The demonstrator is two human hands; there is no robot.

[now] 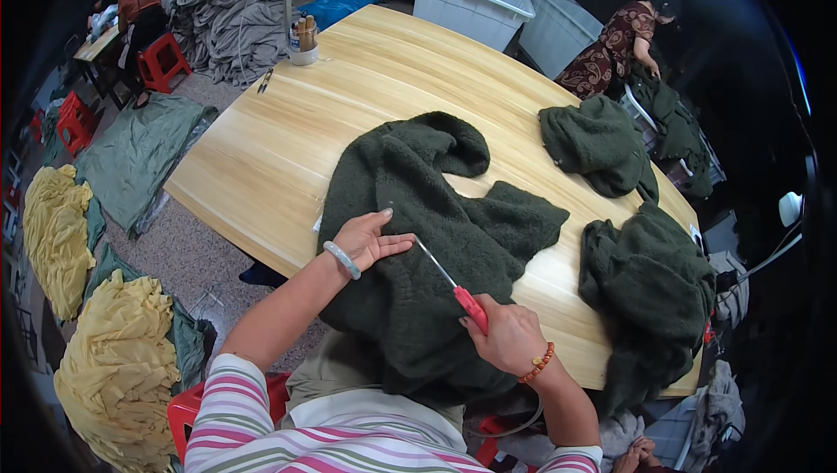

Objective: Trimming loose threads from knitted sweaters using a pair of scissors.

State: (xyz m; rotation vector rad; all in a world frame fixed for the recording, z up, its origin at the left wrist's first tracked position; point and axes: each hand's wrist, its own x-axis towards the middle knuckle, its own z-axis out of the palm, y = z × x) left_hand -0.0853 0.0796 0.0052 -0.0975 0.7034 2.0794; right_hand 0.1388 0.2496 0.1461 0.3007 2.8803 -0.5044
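A dark green fleecy garment [410, 181] lies spread before me on the table, its near part hanging over the edge towards my lap. My left hand [370, 245] rests on it, fingers stretched out and thumb apart. In my right hand [516, 338] is a tool with a red handle [471, 306] and a long thin metal shaft; its exact kind I cannot make out. The shaft points up and left, its tip beside my left fingertips, close to the cloth. Whether the tip touches the fabric is unclear.
Two more dark green garments [602, 146] [649, 285] lie on the right side of the wooden table [253, 159]. A cup of tools [303, 53] stands at the far left corner. Beyond are white bins [471, 2]; a person [623, 46] handles cloth at the far right. Yellow cloth piles [118, 360] lie left.
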